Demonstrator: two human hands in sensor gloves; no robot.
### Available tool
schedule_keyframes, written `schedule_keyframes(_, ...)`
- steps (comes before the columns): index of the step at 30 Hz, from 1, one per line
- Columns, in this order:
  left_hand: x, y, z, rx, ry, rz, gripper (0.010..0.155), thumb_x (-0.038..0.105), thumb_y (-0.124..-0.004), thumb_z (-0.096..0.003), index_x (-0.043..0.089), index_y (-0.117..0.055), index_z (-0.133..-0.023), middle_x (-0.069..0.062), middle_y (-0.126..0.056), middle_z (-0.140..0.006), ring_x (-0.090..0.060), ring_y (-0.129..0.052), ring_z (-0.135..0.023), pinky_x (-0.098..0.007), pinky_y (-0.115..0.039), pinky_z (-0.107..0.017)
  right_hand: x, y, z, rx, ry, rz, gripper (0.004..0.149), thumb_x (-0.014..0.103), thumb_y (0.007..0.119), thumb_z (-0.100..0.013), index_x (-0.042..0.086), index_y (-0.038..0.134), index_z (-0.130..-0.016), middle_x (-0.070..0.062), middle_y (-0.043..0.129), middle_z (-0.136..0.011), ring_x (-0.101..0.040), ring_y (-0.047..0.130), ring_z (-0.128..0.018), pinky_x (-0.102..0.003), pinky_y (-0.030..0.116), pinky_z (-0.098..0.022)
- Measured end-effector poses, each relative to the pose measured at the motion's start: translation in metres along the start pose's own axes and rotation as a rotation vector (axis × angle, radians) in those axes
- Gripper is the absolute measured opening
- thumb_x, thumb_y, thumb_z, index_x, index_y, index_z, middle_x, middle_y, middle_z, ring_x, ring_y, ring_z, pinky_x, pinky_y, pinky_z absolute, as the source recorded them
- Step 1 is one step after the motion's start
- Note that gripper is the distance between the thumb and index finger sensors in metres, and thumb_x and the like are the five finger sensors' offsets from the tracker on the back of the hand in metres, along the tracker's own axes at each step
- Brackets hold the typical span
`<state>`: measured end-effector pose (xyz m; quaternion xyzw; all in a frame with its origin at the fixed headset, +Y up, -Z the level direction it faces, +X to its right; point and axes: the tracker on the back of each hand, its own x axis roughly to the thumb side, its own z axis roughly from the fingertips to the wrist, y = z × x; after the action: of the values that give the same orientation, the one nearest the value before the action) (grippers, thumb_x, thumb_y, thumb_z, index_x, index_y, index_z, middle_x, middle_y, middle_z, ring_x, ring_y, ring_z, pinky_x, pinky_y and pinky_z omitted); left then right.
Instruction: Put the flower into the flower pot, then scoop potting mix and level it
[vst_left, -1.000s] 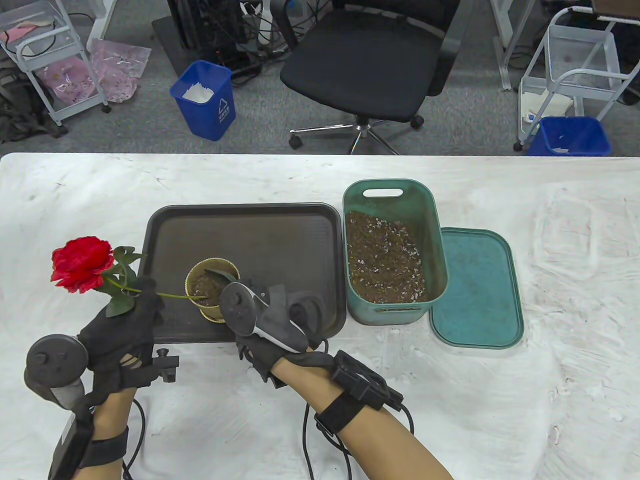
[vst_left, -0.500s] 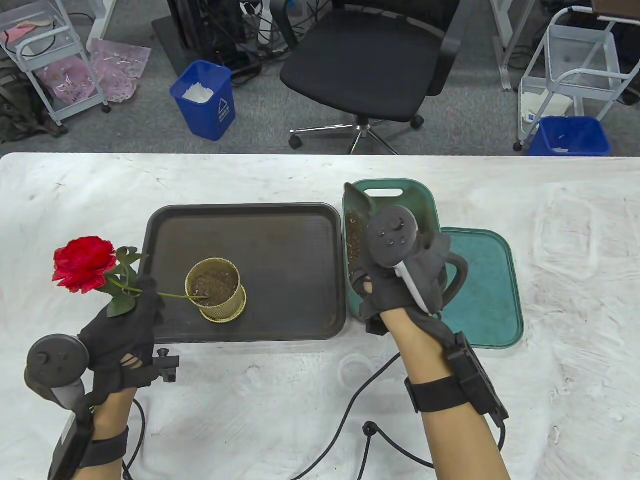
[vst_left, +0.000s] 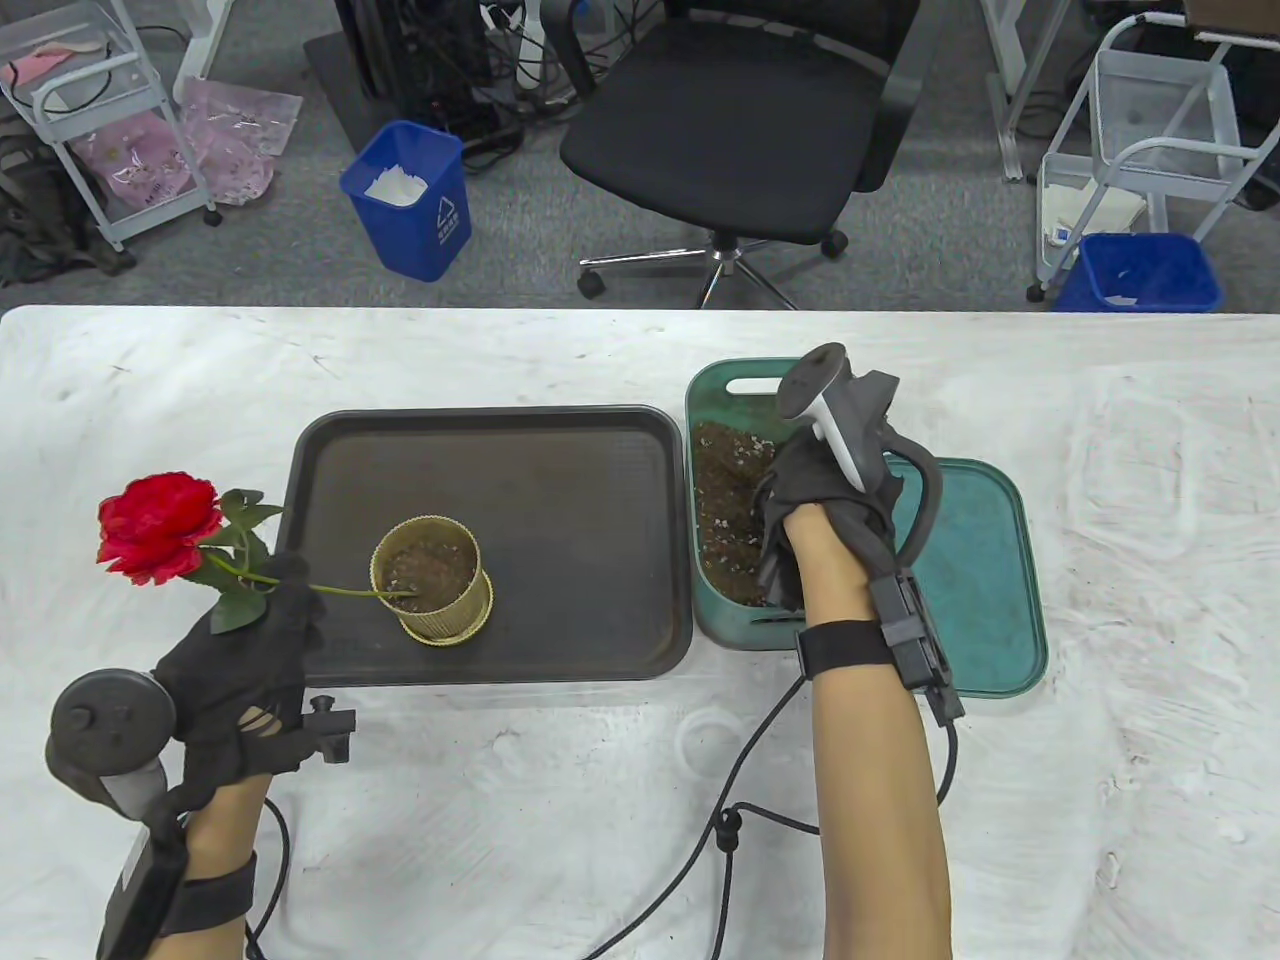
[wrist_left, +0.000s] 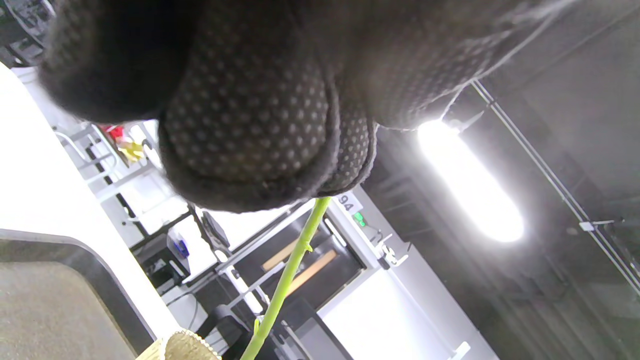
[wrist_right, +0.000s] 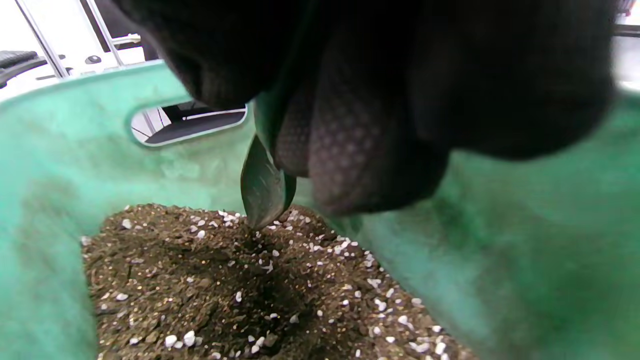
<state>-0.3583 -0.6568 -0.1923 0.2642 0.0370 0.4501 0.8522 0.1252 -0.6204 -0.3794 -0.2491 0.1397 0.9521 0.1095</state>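
The bench (vst_left: 1100, 800) carries a dark tray (vst_left: 520, 450) with the gold flower pot (vst_left: 432, 580) on it, and just right of the tray a green tub (vst_left: 700, 400) of potting mix (wrist_right: 240, 285), its lid (vst_left: 985, 590) alongside. The right hand (vst_left: 820, 500) is down inside the tub, its fingers (wrist_right: 360, 150) curled round a small trowel (wrist_right: 263, 187) whose tip touches the mix. The left hand (vst_left: 250, 650) pinches the stem of the red flower (vst_left: 160, 525), fingers (wrist_left: 245, 135) pressed together on it; the stem end sits in the pot while the bloom leans far out to the left, past the tray.

Risks, as I judge them: the pot is light and only partly filled, so a tug on the slanted stem could tip it. A heaped trowel crossing from tub to pot could shed mix onto the tray. If the stem is not stood upright before filling, the flower will likely set crooked.
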Motion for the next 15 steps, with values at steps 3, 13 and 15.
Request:
schedule_keyframes(3, 0.003, -0.002, 0.002, 0.000, -0.003, 0.002, 0.042, 0.045, -0.088, -0.0424, 0.021, -0.094, -0.077, 0.003, -0.107, -0.056, -0.014, -0.113, -0.022, -0.032, -0.096, -0.024, 0.002, 0.009, -0.010, 0.017, 0.017, 0.006, 0.052, 0.030, 0.078, -0.041, 0.007, 0.076, -0.088, -0.016, 0.099, -0.064, -0.031, 0.106, -0.029, -0.041, 0.094, -0.014)
schedule_keyframes(13, 0.005, -0.003, 0.003, -0.006, -0.016, -0.003, 0.042, 0.045, -0.088, -0.0423, 0.021, -0.095, -0.076, 0.003, -0.107, -0.056, -0.014, -0.113, -0.022, -0.032, -0.096, -0.024, 0.007, 0.021, -0.017, 0.167, -0.019, -0.119, 0.055, 0.030, 0.078, -0.041, 0.003, 0.074, -0.089, -0.016, 0.099, -0.063, -0.030, 0.106, -0.028, -0.040, 0.094, -0.014)
schedule_keyframes(15, 0.004, -0.002, 0.003, -0.003, -0.013, -0.004, 0.042, 0.045, -0.088, -0.0424, 0.021, -0.095, -0.077, 0.003, -0.107, -0.056, -0.014, -0.113, -0.022, -0.032, -0.096, -0.024, 0.005, 0.020, -0.017, 0.204, -0.021, -0.163, 0.055, 0.030, 0.077, -0.041, 0.003, 0.074, -0.089, -0.016, 0.099, -0.063, -0.030, 0.106, -0.027, -0.039, 0.094, -0.014)
